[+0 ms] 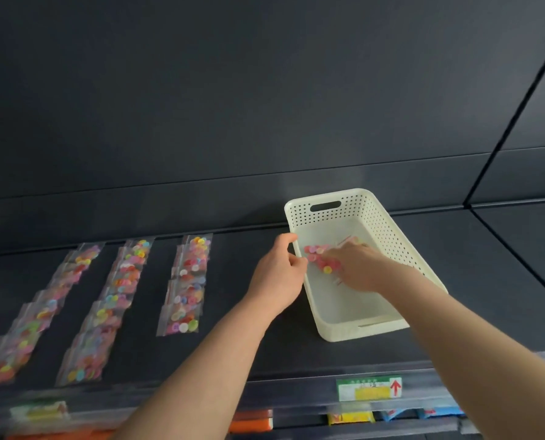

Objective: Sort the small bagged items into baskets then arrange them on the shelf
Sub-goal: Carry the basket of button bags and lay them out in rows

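On the dark shelf (233,344), the left hand (277,274) has its grip clamped on the rim of the white basket (391,242). Inside, the right hand (357,268) half hides a blurry bag of buttons (317,252); I cannot tell its grip.

Bare shelf (233,265) lay between the third row of bags (185,281) and the basket (388,230). The basket walls blocked side access; entry was open from above only.

A shop: dark retail shelf (455,281) with a clear price rail along its front edge holding a green and yellow price label (369,389), rows of small bagged buttons (182,300) laid out, packaged goods (350,418) on the shelf below.
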The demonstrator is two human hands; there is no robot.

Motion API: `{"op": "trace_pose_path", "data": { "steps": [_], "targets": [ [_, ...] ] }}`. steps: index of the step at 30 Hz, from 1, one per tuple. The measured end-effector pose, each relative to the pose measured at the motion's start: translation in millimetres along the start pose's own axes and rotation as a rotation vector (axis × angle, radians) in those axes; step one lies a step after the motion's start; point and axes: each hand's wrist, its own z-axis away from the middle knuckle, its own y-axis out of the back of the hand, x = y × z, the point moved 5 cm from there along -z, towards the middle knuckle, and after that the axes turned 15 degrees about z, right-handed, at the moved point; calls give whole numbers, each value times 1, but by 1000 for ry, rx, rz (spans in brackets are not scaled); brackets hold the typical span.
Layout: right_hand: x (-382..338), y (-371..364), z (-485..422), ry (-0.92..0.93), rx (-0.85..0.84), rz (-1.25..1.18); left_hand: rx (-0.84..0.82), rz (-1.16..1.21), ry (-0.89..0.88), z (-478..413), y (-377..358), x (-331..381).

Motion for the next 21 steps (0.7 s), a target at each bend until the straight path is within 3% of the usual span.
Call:
{"op": "trace_pose_path", "data": {
  "steps": [2, 6, 10, 14, 18, 21],
  "targets": [
    [0, 6, 7, -14, 45, 23, 9, 33, 14, 0, -1, 0],
    [15, 22, -4, -225, 285, -145, 21, 87, 52, 3, 0, 0],
    [3, 14, -28, -165, 165, -53, 33, 87, 72, 5, 5, -4],
    [7, 16, -30, -205, 239, -31, 57, 84, 78, 5, 15, -8],
    [19, 36, -18, -332, 405, -306, 75, 105, 83, 4, 24, -10],
    [4, 62, 3, -262, 490, -633, 76, 180, 70, 4, 30, -6]
  ]
}}
